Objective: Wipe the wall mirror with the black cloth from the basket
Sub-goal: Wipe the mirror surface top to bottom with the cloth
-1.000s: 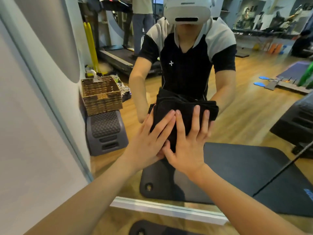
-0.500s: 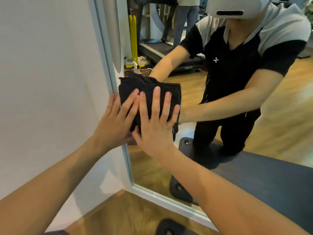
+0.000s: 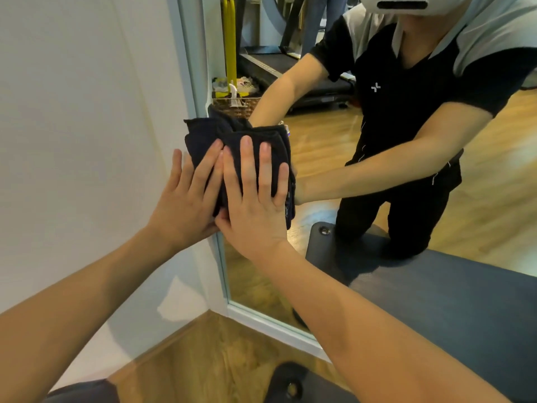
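At left frame edge of wall mirror [image 3: 334, 175]: black cloth [image 3: 232, 141] has slid over from mid-glass; left hand [image 3: 186, 199], right hand [image 3: 255, 205] together, flat-pressing it; sweep has reached edge, return stroke likely.

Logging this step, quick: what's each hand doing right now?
Left hand: open, fingers flat on the cloth.
Right hand: open, fingers flat, pressing the cloth to the mirror.

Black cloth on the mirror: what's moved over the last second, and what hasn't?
The black cloth has slid left across the mirror, from mid-glass to its left frame edge, pushed by both hands. Unchanged: left hand and right hand stay flat on the folded cloth, fingers straight, nothing let go.
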Motion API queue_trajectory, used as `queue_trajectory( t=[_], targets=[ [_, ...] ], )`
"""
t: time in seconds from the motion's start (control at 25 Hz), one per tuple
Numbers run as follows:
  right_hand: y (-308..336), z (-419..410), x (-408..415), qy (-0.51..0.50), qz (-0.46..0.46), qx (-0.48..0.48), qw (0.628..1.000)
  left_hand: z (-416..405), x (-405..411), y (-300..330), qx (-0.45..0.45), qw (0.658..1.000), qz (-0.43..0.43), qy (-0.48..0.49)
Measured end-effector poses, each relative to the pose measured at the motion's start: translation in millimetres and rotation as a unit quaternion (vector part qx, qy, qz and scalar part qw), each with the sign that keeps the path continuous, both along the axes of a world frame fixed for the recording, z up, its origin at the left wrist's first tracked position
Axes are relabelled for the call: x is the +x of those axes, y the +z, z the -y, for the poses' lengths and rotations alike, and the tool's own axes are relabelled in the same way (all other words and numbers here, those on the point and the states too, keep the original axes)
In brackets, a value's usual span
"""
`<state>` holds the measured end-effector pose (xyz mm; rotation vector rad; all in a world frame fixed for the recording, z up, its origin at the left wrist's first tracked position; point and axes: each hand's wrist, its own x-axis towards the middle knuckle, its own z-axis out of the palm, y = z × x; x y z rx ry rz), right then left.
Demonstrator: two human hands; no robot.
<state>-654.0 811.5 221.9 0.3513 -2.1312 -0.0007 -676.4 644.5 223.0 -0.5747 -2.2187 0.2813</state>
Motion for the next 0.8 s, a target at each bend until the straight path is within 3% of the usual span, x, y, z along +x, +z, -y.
queue_trajectory(
  t=[0.32,0.52,0.8],
  targets=[
    [-95,-32,11,0.025,0.003,0.042,0.999,-42,24,-96,0.016,0.998,0.052,0.031],
    [-100,-69,23,0.045,0.01,0.063,0.997,-87,38,-103,0.017,0.997,0.056,0.052],
    [-108,-160,52,0.052,-0.009,0.047,0.997,-165,57,-115,0.057,0.997,0.04,-0.035]
  ],
)
